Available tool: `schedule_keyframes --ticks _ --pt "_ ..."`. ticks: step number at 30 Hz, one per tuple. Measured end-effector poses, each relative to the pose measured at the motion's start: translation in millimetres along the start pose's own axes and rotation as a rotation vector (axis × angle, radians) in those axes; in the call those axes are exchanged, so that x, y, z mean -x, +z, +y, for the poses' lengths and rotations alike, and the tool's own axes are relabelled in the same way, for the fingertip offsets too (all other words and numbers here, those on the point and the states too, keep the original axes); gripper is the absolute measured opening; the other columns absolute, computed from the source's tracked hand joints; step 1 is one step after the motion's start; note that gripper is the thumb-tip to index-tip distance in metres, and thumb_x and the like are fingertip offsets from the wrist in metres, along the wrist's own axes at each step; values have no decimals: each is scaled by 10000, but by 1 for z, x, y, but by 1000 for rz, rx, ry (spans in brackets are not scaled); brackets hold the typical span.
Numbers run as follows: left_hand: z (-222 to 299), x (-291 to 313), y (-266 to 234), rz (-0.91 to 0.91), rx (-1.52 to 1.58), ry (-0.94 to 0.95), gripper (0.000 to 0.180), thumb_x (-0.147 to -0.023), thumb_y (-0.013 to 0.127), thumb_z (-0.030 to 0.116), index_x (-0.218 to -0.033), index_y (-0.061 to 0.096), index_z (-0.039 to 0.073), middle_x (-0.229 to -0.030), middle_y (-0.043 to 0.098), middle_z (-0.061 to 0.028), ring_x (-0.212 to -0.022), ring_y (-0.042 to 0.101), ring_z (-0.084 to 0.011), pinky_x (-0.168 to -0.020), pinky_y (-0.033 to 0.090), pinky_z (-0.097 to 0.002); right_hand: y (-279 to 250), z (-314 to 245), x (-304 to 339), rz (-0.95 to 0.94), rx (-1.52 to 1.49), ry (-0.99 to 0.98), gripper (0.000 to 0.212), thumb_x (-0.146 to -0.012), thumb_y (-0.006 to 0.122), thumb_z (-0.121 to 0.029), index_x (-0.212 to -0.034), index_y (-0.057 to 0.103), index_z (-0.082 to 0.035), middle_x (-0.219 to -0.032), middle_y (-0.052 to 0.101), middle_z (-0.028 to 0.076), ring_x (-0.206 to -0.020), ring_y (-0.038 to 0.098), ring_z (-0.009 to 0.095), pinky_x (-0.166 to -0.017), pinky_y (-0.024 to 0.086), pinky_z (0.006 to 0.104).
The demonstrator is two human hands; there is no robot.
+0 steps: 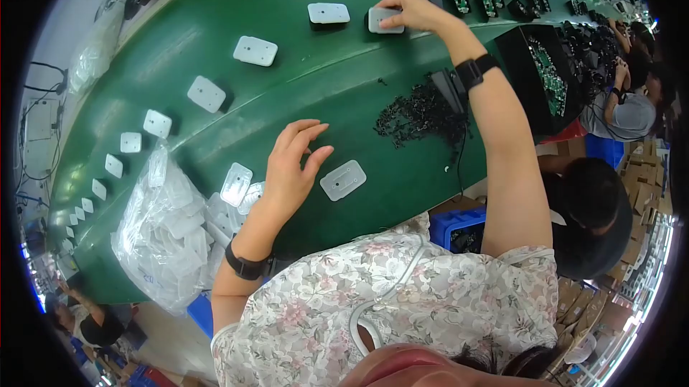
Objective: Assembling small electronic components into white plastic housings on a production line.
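My right hand (416,14) reaches to the far side of the green table, its fingers and thumb gripping a white-topped black box (376,21). Nearer to me, my left hand (293,157) hovers with its fingers apart and holds nothing. Beside it, a translucent rounded-rectangle plastic cover (344,181) lies flat. To the left of that hand are loose clear covers (237,184). A heap of small black parts (416,115) lies to the right. The underside of the gripped box is hidden.
White-topped boxes (255,51) form a curved row along the green table (301,92). A clear bag of covers (161,222) bulges at the left. Open black housings with circuit boards (491,1) stand far right, near a large black box (527,71). Co-workers (624,100) sit at right.
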State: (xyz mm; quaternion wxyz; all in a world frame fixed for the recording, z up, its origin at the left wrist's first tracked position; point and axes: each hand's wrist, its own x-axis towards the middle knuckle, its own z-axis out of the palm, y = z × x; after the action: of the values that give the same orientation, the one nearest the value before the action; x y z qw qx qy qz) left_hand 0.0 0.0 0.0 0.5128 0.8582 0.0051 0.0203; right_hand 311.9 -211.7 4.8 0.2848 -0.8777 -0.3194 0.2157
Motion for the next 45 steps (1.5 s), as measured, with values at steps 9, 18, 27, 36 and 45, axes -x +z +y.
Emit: schedule_keyframes --ticks 9,18,27,36,45 --pt "5 13 5 -145 -443 320 573 -708 781 282 -1183 588 26 -1086 566 -123 -956 551 -313 -799 471 -396 -12 27 -12 103 -13 29 629 -771 784 -421 -1205 604 -3 -1148 657 162 -1027 624 317 -877 498 369" --pt "10 21 28 -125 -623 317 718 -648 809 280 -1215 505 -41 -1075 526 -147 -946 531 -307 -821 464 -379 99 -43 103 446 301 -98 302 -802 731 -247 -961 586 -35 -922 592 94 -896 596 291 -745 488 374" --pt "-5 20 24 -132 -553 204 439 -746 769 177 -1082 548 2 -929 562 -146 -896 566 -336 -763 477 -399 116 -60 101 585 193 -74 156 -831 655 -155 -899 596 -29 -861 640 170 -830 634 362 -703 518 451" --pt "16 32 -3 -201 20 -278 431 -991 450 55 -1419 414 92 -932 621 -95 -663 620 -129 -608 507 -241 177 -118 188 576 -873 -275 84 -868 585 -3 -921 649 11 -827 616 133 -659 655 216 -596 532 320" --pt "37 10 10 -248 8 -151 303 -935 519 -55 -1232 556 -3 -956 624 -88 -619 584 -106 -495 451 -207 199 -124 212 709 -837 -217 193 -872 596 -28 -1048 517 -34 -694 582 70 -661 621 266 -582 475 376"
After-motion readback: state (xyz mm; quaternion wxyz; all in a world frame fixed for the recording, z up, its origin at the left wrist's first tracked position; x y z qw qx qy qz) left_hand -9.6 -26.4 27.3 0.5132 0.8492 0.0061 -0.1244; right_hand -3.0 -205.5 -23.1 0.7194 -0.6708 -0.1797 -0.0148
